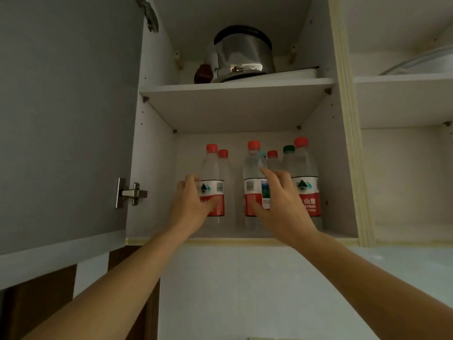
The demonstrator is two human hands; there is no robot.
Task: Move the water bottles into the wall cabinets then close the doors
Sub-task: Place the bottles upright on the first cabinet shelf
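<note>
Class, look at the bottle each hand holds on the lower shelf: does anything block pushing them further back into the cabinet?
Yes. Behind the left hand's bottle stands another red-capped bottle; behind the right hand's bottle stands a red-capped one.

Clear, glossy plastic on the water bottles [212, 182], smooth red plastic caps, shiny printed film labels. Up at twelve o'clock, a polished steel kettle [241, 57], mirror-bright, with a dark matt lid. The cabinet shelf [235, 88] looks like matt white laminate board. At nine o'clock, the door [66, 119] is flat matt grey, with a brushed metal hinge [130, 193].
</note>
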